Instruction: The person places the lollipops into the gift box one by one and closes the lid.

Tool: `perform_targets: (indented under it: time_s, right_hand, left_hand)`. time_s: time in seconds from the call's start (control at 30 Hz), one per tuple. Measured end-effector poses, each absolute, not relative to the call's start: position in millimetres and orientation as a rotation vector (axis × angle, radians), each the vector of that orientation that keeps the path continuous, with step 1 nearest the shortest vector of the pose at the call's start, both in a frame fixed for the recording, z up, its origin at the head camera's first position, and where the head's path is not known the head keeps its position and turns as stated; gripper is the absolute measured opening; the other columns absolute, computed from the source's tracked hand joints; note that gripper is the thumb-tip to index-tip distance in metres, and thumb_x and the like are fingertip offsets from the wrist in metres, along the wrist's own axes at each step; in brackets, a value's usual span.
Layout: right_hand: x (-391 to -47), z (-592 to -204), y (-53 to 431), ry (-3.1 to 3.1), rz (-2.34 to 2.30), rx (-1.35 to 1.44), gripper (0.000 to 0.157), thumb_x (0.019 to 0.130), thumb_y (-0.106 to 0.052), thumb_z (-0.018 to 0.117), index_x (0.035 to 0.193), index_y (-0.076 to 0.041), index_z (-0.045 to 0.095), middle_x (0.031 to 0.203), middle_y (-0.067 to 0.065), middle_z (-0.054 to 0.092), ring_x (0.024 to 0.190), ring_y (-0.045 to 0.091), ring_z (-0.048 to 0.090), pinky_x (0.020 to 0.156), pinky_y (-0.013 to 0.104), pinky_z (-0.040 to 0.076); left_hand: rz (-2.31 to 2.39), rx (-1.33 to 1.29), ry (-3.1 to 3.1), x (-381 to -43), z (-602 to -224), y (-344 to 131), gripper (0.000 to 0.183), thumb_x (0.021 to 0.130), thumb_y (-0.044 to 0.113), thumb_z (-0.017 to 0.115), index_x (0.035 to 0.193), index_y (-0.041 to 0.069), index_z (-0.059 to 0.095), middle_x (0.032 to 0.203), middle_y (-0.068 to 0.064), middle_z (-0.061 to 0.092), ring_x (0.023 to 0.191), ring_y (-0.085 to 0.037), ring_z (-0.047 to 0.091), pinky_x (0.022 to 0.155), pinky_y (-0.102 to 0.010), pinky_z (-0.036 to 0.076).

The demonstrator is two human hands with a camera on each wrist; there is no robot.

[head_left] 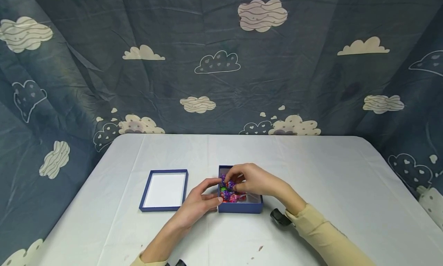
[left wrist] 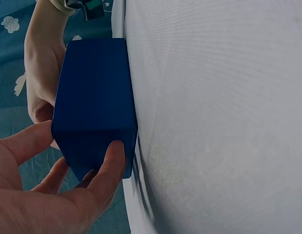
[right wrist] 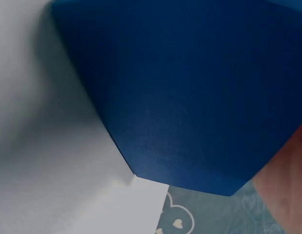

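A blue open-topped box (head_left: 240,207) with a pale inside stands on the table. Shiny wrapped candies (head_left: 235,197) in purple, pink, red and green lie in its left part. My left hand (head_left: 199,204) holds the box at its left side, the thumb at the top rim by the front corner and a fingertip on the outer side wall in the left wrist view. My right hand (head_left: 254,180) reaches over the right rim into the box, index finger and thumb bent around a purple-wrapped candy. The box wall hides its fingers in the right wrist view.
Left of the box lies a square blue-edged lid (head_left: 164,210), its white inside facing up. A white cloth (head_left: 308,170) covers the table. Behind and beside it hangs a dark blue curtain (head_left: 214,31) with cloud prints.
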State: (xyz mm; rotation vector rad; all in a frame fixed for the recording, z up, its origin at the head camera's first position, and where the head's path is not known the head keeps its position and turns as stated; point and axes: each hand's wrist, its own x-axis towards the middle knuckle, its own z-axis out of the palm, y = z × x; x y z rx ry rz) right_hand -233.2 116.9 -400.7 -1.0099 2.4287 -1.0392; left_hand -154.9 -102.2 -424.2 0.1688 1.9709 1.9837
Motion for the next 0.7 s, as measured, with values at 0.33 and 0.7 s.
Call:
perform_targets:
  time_s: [0.33, 0.7]
  right_hand:
    - [-235.6, -401.8, 117.3, 2.408, -0.973, -1.017, 0.029, 0.083, 0.008, 0.069, 0.101, -0.015, 0.071, 0.101, -0.005, 0.065, 0.089, 0.014, 0.061, 0.079, 0.03, 0.052]
    - [-236.7, -402.2, 118.3, 2.356, -1.093, -1.005, 0.028, 0.083, 0.007, 0.069, 0.104, -0.012, 0.071, 0.105, -0.001, 0.066, 0.094, 0.017, 0.064, 0.083, 0.032, 0.053]
  left_hand:
    - [1.992, 0.178, 1.964, -153.9, -423.9, -101.2, 0.052, 0.089, 0.006, 0.067, 0.139, 0.01, 0.052, 0.153, -0.016, 0.033, 0.119, -0.032, 0.058, 0.088, -0.039, 0.053]
    - [2.001, 0.189, 1.97, -153.7, -424.4, -101.6, 0.052, 0.089, 0.005, 0.068, 0.138, 0.01, 0.052, 0.152, -0.015, 0.035, 0.119, -0.032, 0.058, 0.088, -0.039, 0.053]
